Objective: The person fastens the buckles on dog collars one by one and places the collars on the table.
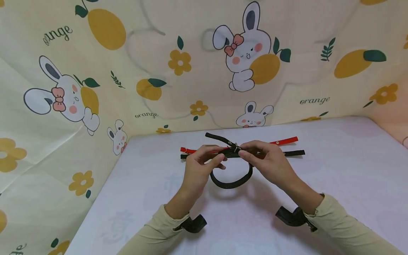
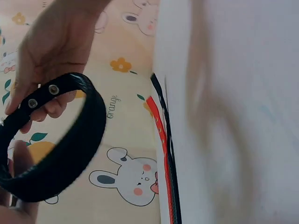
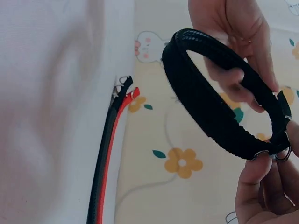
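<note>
A black collar (image 1: 231, 185) with metal eyelets is curved into a loop and held above the table between my two hands. My left hand (image 1: 201, 163) grips the band on the left side of the loop. My right hand (image 1: 270, 162) pinches it by the metal buckle (image 1: 237, 148), and a ring hangs there in the right wrist view. The strap's free end (image 1: 216, 136) sticks out past the buckle to the upper left. Eyelets (image 2: 53, 89) show on the band in the left wrist view. Fingers partly hide the buckle.
Behind the hands, a red collar (image 1: 287, 141) and another black collar (image 1: 294, 153) lie stretched out side by side near the table's far edge. A printed curtain (image 1: 191, 21) with rabbits and oranges rises behind the white table (image 1: 143, 205).
</note>
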Action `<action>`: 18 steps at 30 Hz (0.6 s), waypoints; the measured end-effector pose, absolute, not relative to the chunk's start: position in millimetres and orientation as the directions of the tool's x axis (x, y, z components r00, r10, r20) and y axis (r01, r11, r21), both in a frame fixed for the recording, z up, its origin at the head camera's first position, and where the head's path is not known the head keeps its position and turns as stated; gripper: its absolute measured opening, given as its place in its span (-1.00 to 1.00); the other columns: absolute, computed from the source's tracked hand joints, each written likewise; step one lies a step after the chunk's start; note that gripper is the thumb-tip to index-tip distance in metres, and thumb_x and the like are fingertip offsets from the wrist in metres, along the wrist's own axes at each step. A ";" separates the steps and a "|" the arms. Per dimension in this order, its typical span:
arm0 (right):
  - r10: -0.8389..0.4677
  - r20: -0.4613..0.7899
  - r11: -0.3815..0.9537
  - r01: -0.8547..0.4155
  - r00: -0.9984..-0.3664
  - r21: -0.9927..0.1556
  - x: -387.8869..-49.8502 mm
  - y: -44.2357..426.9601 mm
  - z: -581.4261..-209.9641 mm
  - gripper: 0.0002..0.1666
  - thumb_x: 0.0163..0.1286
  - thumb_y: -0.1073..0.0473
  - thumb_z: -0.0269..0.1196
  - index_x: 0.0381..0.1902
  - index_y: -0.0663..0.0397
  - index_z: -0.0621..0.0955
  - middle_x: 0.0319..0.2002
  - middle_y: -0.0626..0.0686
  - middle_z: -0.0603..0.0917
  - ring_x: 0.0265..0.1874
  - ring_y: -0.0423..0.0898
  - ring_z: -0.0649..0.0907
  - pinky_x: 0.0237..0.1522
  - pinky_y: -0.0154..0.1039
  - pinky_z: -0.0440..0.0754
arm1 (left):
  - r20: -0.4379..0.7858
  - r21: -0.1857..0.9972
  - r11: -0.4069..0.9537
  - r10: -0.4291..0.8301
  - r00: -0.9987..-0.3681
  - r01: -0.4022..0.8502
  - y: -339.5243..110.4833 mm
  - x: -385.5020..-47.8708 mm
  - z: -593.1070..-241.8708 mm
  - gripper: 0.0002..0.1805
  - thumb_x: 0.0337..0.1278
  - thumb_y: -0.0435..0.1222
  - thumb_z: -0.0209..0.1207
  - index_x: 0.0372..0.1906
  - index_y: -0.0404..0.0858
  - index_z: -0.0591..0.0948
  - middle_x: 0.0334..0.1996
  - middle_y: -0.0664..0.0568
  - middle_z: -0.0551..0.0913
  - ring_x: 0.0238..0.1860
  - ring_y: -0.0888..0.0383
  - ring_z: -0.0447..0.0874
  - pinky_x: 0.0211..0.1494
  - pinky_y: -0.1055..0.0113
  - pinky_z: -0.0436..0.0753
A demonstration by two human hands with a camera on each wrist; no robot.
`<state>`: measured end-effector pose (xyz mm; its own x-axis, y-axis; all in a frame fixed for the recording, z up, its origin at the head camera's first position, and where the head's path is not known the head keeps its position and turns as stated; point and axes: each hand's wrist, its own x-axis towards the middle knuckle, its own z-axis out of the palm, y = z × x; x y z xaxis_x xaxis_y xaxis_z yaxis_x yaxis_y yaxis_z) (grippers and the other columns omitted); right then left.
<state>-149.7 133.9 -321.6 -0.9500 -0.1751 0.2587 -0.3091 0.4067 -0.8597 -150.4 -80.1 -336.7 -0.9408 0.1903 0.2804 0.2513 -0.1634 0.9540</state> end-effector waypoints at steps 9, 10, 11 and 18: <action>-0.206 0.251 0.383 -0.314 -0.946 -0.869 -149.0 133.0 -321.7 -0.65 0.37 -0.04 0.33 0.06 -0.13 0.68 -0.17 0.00 0.73 -0.32 -0.09 0.64 -0.30 -0.34 0.59 | 0.388 0.919 0.012 0.135 -0.912 0.393 -77.6 -146.2 -334.7 -0.74 0.24 -0.39 0.27 0.02 -0.28 0.74 -0.03 -0.10 0.62 -0.29 0.26 0.66 -0.23 0.51 0.59; -0.208 0.251 0.382 -0.315 -0.945 -0.869 -149.1 132.9 -321.6 -0.65 0.37 -0.04 0.33 0.06 -0.13 0.68 -0.17 0.00 0.73 -0.32 -0.07 0.64 -0.30 -0.34 0.59 | 0.388 0.919 0.019 0.133 -0.912 0.394 -77.5 -146.1 -334.7 -0.75 0.25 -0.39 0.27 0.01 -0.28 0.74 -0.03 -0.09 0.62 -0.29 0.26 0.65 -0.21 0.50 0.60; -0.210 0.250 0.382 -0.315 -0.945 -0.869 -149.2 132.8 -321.5 -0.65 0.37 -0.04 0.32 0.06 -0.13 0.68 -0.17 0.00 0.73 -0.31 -0.06 0.64 -0.29 -0.34 0.59 | 0.389 0.918 0.022 0.133 -0.912 0.395 -77.4 -145.9 -334.6 -0.74 0.25 -0.39 0.27 0.02 -0.28 0.74 -0.03 -0.09 0.62 -0.30 0.26 0.65 -0.21 0.50 0.59; -0.218 0.248 0.388 -0.317 -0.944 -0.866 -149.5 132.9 -321.1 -0.66 0.37 -0.03 0.33 0.06 -0.11 0.68 -0.18 0.00 0.72 -0.30 -0.03 0.66 -0.29 -0.35 0.58 | 0.389 0.915 0.051 0.136 -0.911 0.399 -77.5 -145.6 -336.1 -0.74 0.26 -0.39 0.26 0.03 -0.26 0.73 -0.02 -0.08 0.60 -0.29 0.24 0.64 -0.23 0.51 0.58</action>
<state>-149.5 132.9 -321.1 -0.9440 -0.2180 0.2478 -0.3168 0.3877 -0.8656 -145.6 -77.5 -336.1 -0.9110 0.1360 0.3894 0.3991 0.0515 0.9155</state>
